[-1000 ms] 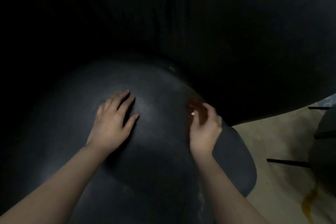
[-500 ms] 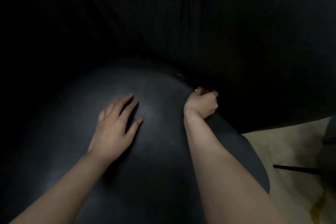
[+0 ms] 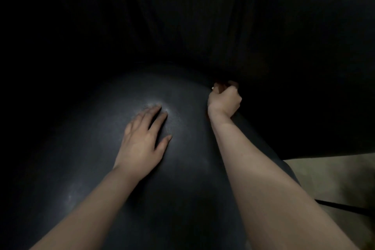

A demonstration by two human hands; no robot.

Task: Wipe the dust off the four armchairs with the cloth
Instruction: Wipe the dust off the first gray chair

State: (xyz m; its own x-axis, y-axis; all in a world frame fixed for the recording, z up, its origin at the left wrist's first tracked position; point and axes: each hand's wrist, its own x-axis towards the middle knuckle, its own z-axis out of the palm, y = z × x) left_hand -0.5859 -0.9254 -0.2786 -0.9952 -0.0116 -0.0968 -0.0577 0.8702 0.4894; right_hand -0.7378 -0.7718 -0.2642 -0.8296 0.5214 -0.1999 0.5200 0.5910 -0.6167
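- Nearest the camera, two bare forearms reach forward over one dark, rounded armchair seat [image 3: 105, 148] — the only chair that can be made out clearly in this dim view.
- At the lower right, a strip of pale floor [image 3: 328, 176] shows beside the seat, with one thin dark bar [image 3: 345, 207] crossing it; whether that bar belongs to another chair cannot be told.
- The left hand [image 3: 142, 144] lies flat, palm down, on the middle of the seat, opened wide with its fingers [image 3: 156, 113] spread a little and the thumb angled out to the right. It holds nothing; it only presses on the leather-like top, where a faint sheen shows just beyond the fingertips.
- Farther on, the right hand [image 3: 224, 100] is curled into a tight fist at the far right edge of the seat, right where the seat meets the dark upright backrest [image 3: 203, 26].
- From the top of that fist a small reddish-brown bit of the cloth [image 3: 220, 85] pokes out — bunched inside the fingers and pushed against the crease between seat and back. Most of it is hidden by the hand, so its shape cannot be told.
- Beyond the hands, the backrest fills the upper picture in near blackness, with a few faint vertical folds.
- Count: two hands, one cloth, one armchair surely seen.
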